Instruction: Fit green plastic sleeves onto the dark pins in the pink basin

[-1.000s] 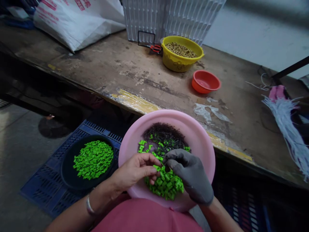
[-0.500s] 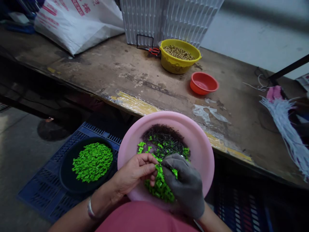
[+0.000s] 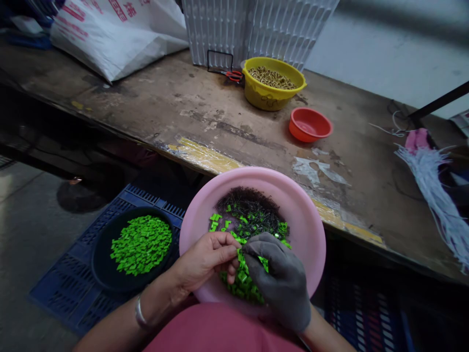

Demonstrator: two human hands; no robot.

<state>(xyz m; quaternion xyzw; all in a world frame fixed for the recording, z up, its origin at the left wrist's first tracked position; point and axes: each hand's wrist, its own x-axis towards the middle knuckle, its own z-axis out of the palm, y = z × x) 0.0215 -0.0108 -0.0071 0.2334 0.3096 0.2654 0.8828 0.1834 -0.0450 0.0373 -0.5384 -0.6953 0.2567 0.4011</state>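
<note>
Above the pink basin (image 3: 304, 205), my bare left hand (image 3: 210, 256) pinches with thumb and forefinger; whatever is between them is too small to name. My right hand (image 3: 280, 278), in a grey glove, is closed too, its fingertips meeting those of the left. A tiny dark piece seems to show where they meet. Inside the basin lie small bright green plastic pieces (image 3: 244, 288), partly hidden by my hands. Behind them is a heap of fine dark pieces, perhaps small springs (image 3: 252, 200), with a few green pieces scattered over it.
At left, a dark round tub (image 3: 100, 274) of green pieces rests on a blue slatted crate (image 3: 54, 293). The worn table (image 3: 154, 107) bears a yellow basin (image 3: 262, 100) of brass-coloured rings, a red bowl (image 3: 302, 134), red-handled scissors (image 3: 233, 76), a white sack (image 3: 120, 44) and white cords (image 3: 432, 186).
My hands stay together over the pink basin, with the gloved fingertips slightly closer to the left thumb. The whole view has shifted a little.
</note>
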